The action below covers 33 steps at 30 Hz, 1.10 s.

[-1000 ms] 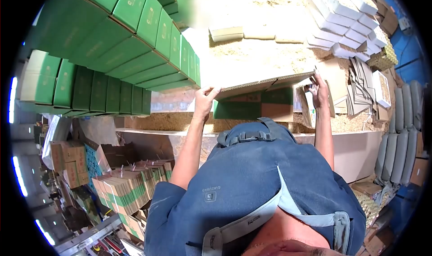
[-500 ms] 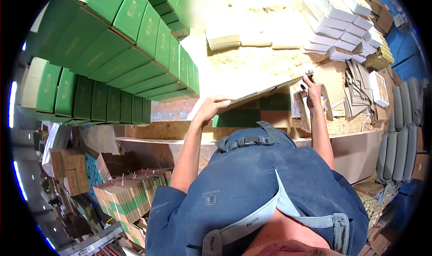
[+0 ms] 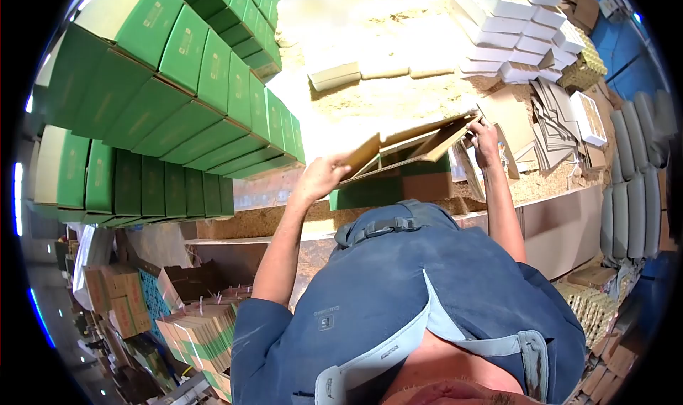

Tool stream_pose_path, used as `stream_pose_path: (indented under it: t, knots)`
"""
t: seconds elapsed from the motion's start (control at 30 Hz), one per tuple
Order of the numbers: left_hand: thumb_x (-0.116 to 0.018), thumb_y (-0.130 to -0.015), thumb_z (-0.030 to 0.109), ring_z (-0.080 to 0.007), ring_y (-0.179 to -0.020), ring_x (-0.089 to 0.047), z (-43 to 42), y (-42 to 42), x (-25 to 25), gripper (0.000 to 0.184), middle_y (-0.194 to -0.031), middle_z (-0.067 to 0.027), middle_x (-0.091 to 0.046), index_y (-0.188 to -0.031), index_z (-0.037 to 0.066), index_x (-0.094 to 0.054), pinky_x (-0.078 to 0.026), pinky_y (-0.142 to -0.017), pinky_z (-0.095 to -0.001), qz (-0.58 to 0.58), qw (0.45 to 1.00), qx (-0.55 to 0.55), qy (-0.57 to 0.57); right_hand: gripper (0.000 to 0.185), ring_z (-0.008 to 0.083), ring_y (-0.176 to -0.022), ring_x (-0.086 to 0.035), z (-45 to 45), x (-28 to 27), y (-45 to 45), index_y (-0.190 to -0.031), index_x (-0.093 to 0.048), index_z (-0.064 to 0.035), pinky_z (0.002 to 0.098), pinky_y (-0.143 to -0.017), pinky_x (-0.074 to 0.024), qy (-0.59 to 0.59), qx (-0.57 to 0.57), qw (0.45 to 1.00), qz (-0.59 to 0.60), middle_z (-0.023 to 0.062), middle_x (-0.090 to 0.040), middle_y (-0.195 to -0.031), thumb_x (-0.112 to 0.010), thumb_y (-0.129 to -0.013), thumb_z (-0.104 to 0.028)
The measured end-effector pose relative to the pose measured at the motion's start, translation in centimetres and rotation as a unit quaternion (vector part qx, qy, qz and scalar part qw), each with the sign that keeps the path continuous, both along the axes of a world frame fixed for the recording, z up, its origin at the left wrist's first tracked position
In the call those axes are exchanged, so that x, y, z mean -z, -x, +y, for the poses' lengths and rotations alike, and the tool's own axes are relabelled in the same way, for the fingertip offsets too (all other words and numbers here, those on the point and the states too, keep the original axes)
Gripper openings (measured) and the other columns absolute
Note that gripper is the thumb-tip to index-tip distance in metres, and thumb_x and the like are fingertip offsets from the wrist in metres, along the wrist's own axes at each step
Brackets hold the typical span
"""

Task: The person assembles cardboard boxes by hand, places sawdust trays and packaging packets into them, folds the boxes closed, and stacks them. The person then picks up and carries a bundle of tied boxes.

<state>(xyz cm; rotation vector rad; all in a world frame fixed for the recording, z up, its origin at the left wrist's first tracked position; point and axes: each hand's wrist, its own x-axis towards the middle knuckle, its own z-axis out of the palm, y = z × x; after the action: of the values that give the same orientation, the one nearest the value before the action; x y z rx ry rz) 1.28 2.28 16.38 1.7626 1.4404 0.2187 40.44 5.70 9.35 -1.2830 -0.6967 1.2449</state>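
Box: here it is, a green and brown cardboard one, sitting between the two hands right in front of the waist, mouth opening upward; whether its base is touching the bench, you can't tell
Flaps: they're standing up around the mouth, one leaning at the left end, another slanting in beside the right hand
Left grip: the left hand is pinching the near left corner, fingers closing off any gap around the cardboard
Right grip: the right hand is holding the right end of the rim, fingers curling snugly over the edge
Bench: it's running across in front of the person, bright light washing out its far part
Left side: tall rows of green boxes are standing packed tightly together
Right side: loose cardboard sheets are lying in a fanned pile, white blocks are stacking up behind, grey sacks are resting farther right
Lower left: flattened cartons are standing bundled near the person's elbow
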Motion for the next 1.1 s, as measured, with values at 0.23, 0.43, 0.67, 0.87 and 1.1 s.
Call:
stream_pose_path:
  t: [0.23, 0.43, 0.67, 0.87, 1.1]
  knots:
    - [-0.049, -0.085, 0.008, -0.0477, -0.109, -0.057, 2.6, 1.2, -2.4, 0.067, -0.114, -0.0351, -0.059, -0.147, 0.008, -0.024, -0.044, -0.100, -0.0492, 0.021, 0.991, -0.019, -0.127, 0.057, 0.0130, -0.090, -0.062, -0.4, -5.8, 3.4, -0.135, -0.051, 0.0063, 0.0261, -0.081, -0.0497, -0.071, -0.081, 0.978, -0.177, 0.0110, -0.066, -0.108, -0.058, -0.079, -0.004]
    - [-0.046, -0.081, 0.006, -0.0482, -0.109, -0.057, 4.4, -0.2, 2.7, 0.080, -0.116, -0.0384, -0.056, -0.150, -0.001, -0.008, -0.043, -0.100, -0.0487, 0.087, 0.995, -0.041, -0.038, 0.035, 0.0192, -0.073, -0.064, -0.6, 0.1, 7.7, -0.110, -0.065, 0.0010, 0.0325, -0.074, -0.0502, 0.003, -0.143, 0.931, -0.337, 0.0159, -0.069, -0.081, -0.056, -0.078, -0.009]
    - [-0.059, -0.086, 0.017, -0.0360, -0.147, -0.014, 2.3, -3.4, 5.4, 0.086, -0.157, -0.0294, -0.009, -0.151, -0.005, -0.007, -0.022, -0.119, -0.0386, 0.155, 0.964, 0.072, -0.202, 0.034, 0.0193, -0.093, -0.061, -1.3, 1.2, 10.4, -0.111, -0.062, 0.0072, 0.0309, -0.086, -0.0468, -0.049, -0.041, 0.964, -0.259, 0.0138, -0.068, -0.100, -0.056, -0.084, -0.012]
    - [-0.070, -0.083, 0.033, -0.0360, -0.147, -0.013, 1.7, 0.5, 4.8, 0.096, -0.159, -0.0242, -0.009, -0.152, -0.002, -0.012, -0.021, -0.119, -0.0391, 0.109, 0.971, 0.165, -0.132, 0.036, 0.0191, -0.094, -0.060, 1.4, 2.0, 12.3, -0.114, -0.060, 0.0066, 0.0301, -0.087, -0.0461, -0.008, -0.005, 0.985, -0.170, 0.0132, -0.067, -0.100, -0.059, -0.083, -0.013]
    - [-0.074, -0.081, 0.041, -0.0338, -0.148, -0.011, 0.1, 1.6, 5.6, 0.096, -0.161, -0.0177, -0.007, -0.153, 0.009, -0.020, -0.020, -0.119, -0.0407, -0.016, 0.983, 0.147, -0.110, 0.091, 0.0411, -0.125, -0.045, 0.9, 3.9, 15.1, -0.139, -0.031, 0.0063, 0.0466, -0.108, -0.0335, -0.104, 0.065, 0.917, -0.378, 0.0319, -0.046, -0.131, -0.078, -0.076, -0.039]
